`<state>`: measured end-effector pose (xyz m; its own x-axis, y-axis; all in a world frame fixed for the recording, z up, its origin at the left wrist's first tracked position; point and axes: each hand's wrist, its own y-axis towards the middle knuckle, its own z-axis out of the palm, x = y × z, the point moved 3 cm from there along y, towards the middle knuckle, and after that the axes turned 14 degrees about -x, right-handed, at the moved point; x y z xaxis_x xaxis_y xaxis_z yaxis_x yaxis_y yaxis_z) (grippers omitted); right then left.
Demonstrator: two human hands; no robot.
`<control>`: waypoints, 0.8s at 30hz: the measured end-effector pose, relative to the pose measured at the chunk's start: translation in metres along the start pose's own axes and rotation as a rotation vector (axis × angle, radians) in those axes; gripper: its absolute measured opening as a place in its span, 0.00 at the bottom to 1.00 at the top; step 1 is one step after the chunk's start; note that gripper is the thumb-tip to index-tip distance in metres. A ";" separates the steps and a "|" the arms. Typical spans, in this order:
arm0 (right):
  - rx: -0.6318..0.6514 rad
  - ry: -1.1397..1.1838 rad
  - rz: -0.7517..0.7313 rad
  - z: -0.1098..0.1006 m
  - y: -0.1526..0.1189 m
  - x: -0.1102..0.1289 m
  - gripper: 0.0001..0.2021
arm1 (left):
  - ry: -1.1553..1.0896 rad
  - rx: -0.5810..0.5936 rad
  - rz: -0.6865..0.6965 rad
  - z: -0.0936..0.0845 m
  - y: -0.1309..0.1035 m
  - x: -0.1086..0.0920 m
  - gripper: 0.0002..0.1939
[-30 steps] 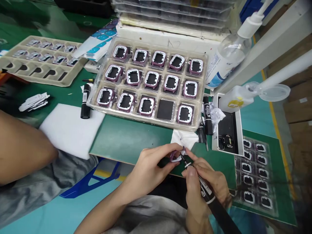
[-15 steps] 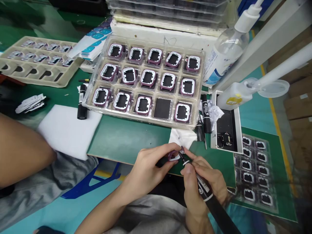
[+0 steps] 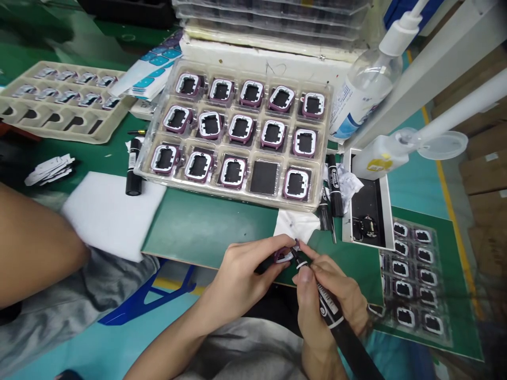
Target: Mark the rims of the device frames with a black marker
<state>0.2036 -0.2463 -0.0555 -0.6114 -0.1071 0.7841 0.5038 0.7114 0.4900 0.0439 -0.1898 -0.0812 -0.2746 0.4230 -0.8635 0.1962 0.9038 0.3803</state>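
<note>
Between the thumb and fingers of my left hand (image 3: 247, 272) is a small purple and white watch case (image 3: 283, 256), partly hidden by those fingers. My right hand (image 3: 330, 295) grips a black marker pen (image 3: 328, 306), its tip at the right side of the case. The right index finger reaches close to the case too. Beyond my hands lies a crumpled white tissue (image 3: 296, 224) on the green table mat (image 3: 190, 219). A clear plastic tray (image 3: 227, 195) behind it holds several similar cases; one pocket in its front row has only a dark pad.
Two more markers (image 3: 335, 184) and a white box (image 3: 390, 211) stand at the right, with pump bottles (image 3: 362, 89) behind. Another marker (image 3: 133, 166) and white foam sheet (image 3: 114, 211) are at left, beside a neighbouring person's arm (image 3: 35, 248). A second tray (image 3: 415, 274) sits lower right.
Almost nothing differs. Both hands keep hold of the watch case and the marker, with only a tiny shift in the view.
</note>
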 end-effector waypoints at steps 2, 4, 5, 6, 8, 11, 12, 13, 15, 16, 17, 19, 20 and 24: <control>0.008 -0.025 -0.023 0.000 0.001 0.002 0.16 | 0.001 -0.004 0.005 0.000 0.000 0.000 0.18; 0.025 -0.028 -0.045 0.000 0.000 0.003 0.14 | 0.013 -0.013 0.010 0.001 -0.001 0.000 0.17; 0.011 -0.016 -0.056 -0.001 0.000 0.003 0.13 | 0.022 -0.019 0.011 0.001 -0.001 0.000 0.17; 0.001 -0.001 -0.062 -0.001 -0.001 0.002 0.12 | 0.028 -0.027 0.013 0.001 -0.002 0.000 0.16; -0.021 0.028 -0.064 -0.001 -0.003 -0.001 0.11 | 0.035 -0.038 0.014 0.001 -0.003 0.000 0.15; -0.035 0.077 -0.091 0.000 -0.005 -0.004 0.07 | 0.031 -0.051 0.014 0.001 -0.004 0.000 0.14; -0.049 0.097 -0.108 -0.001 -0.006 -0.004 0.06 | 0.028 -0.052 0.016 0.001 -0.004 0.000 0.15; -0.068 0.110 -0.121 -0.001 -0.006 -0.004 0.05 | 0.025 -0.049 0.020 0.001 -0.004 0.000 0.16; -0.059 0.074 -0.118 -0.001 -0.007 -0.006 0.05 | 0.020 -0.045 0.027 0.001 -0.003 -0.001 0.16; -0.058 0.045 -0.121 -0.001 -0.008 -0.008 0.06 | 0.021 -0.042 0.027 0.001 -0.003 -0.001 0.16; -0.058 0.020 -0.132 -0.001 -0.008 -0.009 0.06 | 0.023 -0.041 0.026 0.001 -0.002 -0.001 0.16; -0.096 0.016 -0.188 -0.001 -0.010 -0.009 0.08 | 0.024 -0.043 0.023 0.001 -0.002 -0.001 0.16; -0.122 0.027 -0.212 -0.002 -0.010 -0.010 0.11 | 0.023 -0.044 0.024 0.001 -0.002 -0.001 0.16; -0.153 -0.004 -0.160 -0.004 -0.010 -0.011 0.07 | 0.010 -0.041 0.005 0.000 -0.002 -0.001 0.16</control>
<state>0.2073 -0.2550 -0.0674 -0.6934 -0.2072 0.6901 0.4864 0.5721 0.6604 0.0437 -0.1918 -0.0812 -0.2827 0.4280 -0.8584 0.1592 0.9035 0.3981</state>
